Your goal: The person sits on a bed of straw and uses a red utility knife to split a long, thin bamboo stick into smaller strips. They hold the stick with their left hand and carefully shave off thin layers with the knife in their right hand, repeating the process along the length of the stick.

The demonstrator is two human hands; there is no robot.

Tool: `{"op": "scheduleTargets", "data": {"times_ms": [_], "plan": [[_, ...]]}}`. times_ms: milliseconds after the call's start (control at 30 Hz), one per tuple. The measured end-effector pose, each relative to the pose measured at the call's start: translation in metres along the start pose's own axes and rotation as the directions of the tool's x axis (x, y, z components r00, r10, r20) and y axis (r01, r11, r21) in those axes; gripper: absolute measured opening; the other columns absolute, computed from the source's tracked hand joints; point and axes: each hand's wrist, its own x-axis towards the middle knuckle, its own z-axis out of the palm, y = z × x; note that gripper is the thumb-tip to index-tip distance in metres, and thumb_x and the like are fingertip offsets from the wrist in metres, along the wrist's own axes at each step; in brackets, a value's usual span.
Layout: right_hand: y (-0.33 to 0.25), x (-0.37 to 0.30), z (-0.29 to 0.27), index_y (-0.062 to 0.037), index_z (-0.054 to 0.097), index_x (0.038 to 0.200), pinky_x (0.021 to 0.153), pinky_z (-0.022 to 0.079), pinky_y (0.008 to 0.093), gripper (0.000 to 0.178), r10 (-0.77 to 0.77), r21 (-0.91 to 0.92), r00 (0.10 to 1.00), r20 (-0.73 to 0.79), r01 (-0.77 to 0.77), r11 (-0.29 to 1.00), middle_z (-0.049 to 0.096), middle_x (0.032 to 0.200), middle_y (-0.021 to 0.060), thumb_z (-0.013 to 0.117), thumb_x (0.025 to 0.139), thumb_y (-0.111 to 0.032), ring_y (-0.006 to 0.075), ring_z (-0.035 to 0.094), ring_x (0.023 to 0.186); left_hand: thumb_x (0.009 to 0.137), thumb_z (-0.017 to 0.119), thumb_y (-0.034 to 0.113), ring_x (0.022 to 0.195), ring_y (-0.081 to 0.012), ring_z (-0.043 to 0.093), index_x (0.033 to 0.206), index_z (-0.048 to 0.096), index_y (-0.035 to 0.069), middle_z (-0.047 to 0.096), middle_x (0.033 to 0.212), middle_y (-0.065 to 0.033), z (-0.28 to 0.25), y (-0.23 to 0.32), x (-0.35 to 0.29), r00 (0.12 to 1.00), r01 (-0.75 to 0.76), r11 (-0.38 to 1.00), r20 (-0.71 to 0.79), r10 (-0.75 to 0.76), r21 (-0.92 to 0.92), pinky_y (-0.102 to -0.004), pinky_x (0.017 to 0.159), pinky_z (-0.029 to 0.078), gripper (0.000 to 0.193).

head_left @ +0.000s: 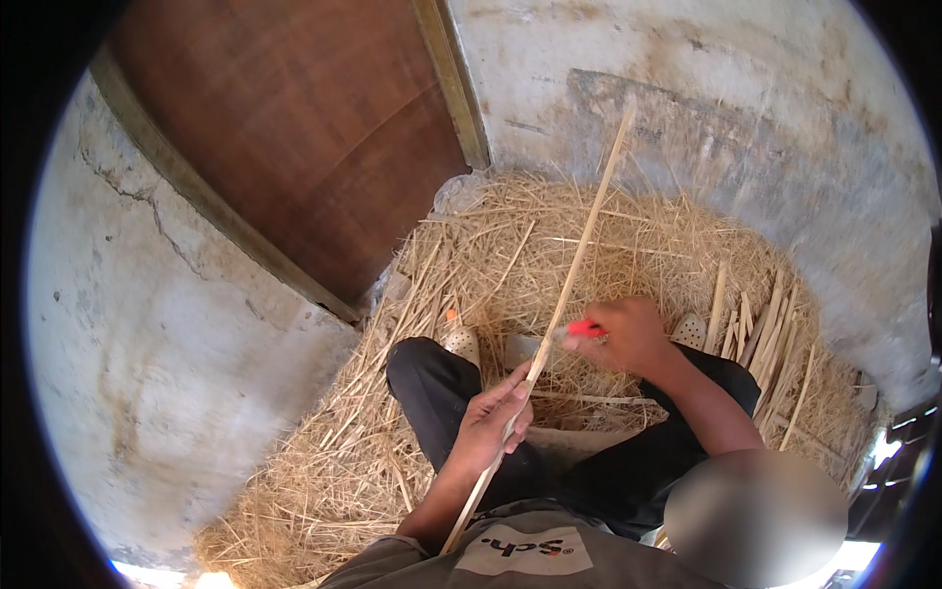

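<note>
I observed the left hand (488,424) with its grip clamped around a long thin cane (559,314), which ran from near my chest up over the straw pile (638,245) toward the wall (736,88). The right hand (633,336) had its grip closed on a red-handled knife (581,331), its blade touching the cane. Cut cane strips (760,339) lay to the right.

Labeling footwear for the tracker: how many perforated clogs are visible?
2. One clog sits on the foot by the left knee, just left of the long bamboo strip. The other clog pokes out behind the right hand, mostly hidden.
</note>
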Motion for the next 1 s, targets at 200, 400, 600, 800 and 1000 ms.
{"op": "scheduleTargets", "data": {"times_ms": [200, 400, 600, 800, 1000], "plan": [[0.018, 0.016, 0.008, -0.0099, 0.056, 0.06, 0.043, 0.041, 0.0385, 0.054, 0.057, -0.011, 0.991, -0.124, -0.058, 0.998, 0.054, 0.052, 0.0079, 0.062, 0.078, -0.06, 0.0256, 0.055, 0.044, 0.101, 0.044, 0.024, 0.049, -0.0039, 0.038, 0.142, 0.038, 0.004, 0.043, 0.064, 0.0019, 0.011, 0.003, -0.009, 0.999, -0.008, 0.984, -0.041, 0.016, 0.177, -0.0186, 0.044, 0.035, 0.046], [-0.007, 0.001, 0.014, -0.0115, 0.061, 0.063, 0.045, 0.043, 0.0369, 0.054, -0.135, -0.079, 0.986, -0.102, 0.127, 0.989, 0.055, 0.052, 0.0061, 0.063, 0.076, -0.064, 0.0236, 0.057, 0.045, 0.1, 0.049, 0.019, 0.054, -0.0023, 0.037, 0.14, 0.041, 0.002, 0.042, 0.066, 0.0046, 0.015, 0.011, -0.009, 0.996, -0.062, 0.958, -0.037, 0.076, 0.279, -0.0175, 0.049, 0.033, 0.044], [0.029, 0.034, 0.013, -0.0095, 0.062, 0.064, 0.043, 0.043, 0.0375, 0.057, 0.136, 0.053, 0.965, -0.225, -0.127, 0.99, 0.053, 0.048, 0.0104, 0.058, 0.079, -0.065, 0.0258, 0.058, 0.045, 0.097, 0.053, 0.011, 0.063, -0.0018, 0.036, 0.139, 0.041, 0.001, 0.043, 0.072, 0.0057, 0.018, 0.014, -0.009, 0.989, -0.109, 0.915, -0.046, 0.137, 0.389, -0.0176, 0.055, 0.032, 0.045], [0.001, 0.017, 0.025, -0.0081, 0.06, 0.063, 0.043, 0.044, 0.0379, 0.058, -0.015, -0.03, 0.995, -0.094, 0.012, 0.999, 0.054, 0.048, 0.011, 0.058, 0.079, -0.063, 0.0264, 0.057, 0.044, 0.095, 0.052, 0.009, 0.08, -0.0079, 0.057, 0.133, 0.046, -0.003, 0.067, 0.104, -0.0072, 0.006, 0.001, -0.015, 0.954, -0.229, 0.796, -0.031, 0.297, 0.561, -0.0242, 0.069, 0.045, 0.04], [-0.004, 0.022, 0.023, -0.0083, 0.06, 0.063, 0.043, 0.042, 0.0401, 0.054, -0.18, -0.093, 0.965, -0.192, 0.165, 0.982, 0.054, 0.049, 0.0114, 0.06, 0.078, -0.06, 0.0278, 0.056, 0.043, 0.088, 0.057, 0.008, 0.081, -0.0291, 0.067, 0.127, 0.053, -0.001, 0.062, 0.109, -0.0249, 0.013, 0.021, -0.012, 0.92, -0.199, 0.508, -0.019, 0.391, 0.838, -0.031, 0.071, 0.049, 0.04]]}}
